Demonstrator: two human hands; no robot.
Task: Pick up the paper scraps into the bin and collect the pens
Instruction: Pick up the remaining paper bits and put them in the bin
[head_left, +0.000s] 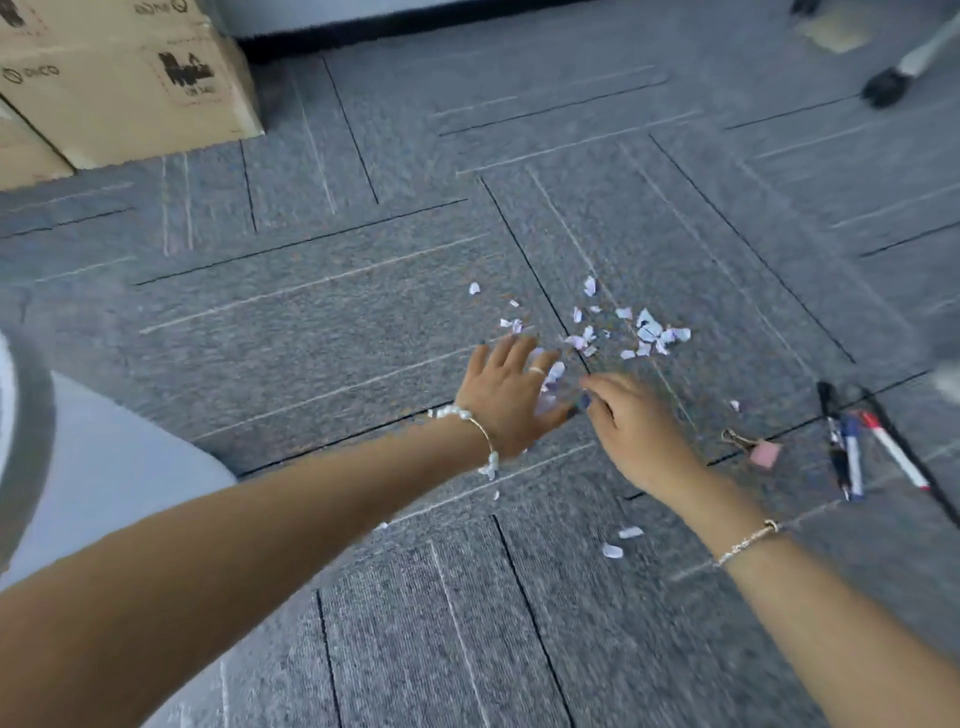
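Cupping paper scraps (550, 376): left hand (511, 395) fingers spread | right hand (631, 428) pinching scraps | box lettering blurred

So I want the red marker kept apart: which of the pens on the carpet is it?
The white pen with the red cap, farthest right of the group and angled away from the blue-capped pen and black one.

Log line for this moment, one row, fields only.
left hand: open over scraps | right hand: pinching, contents unclear | paper scraps: on carpet | pens: untouched | bin: unseen
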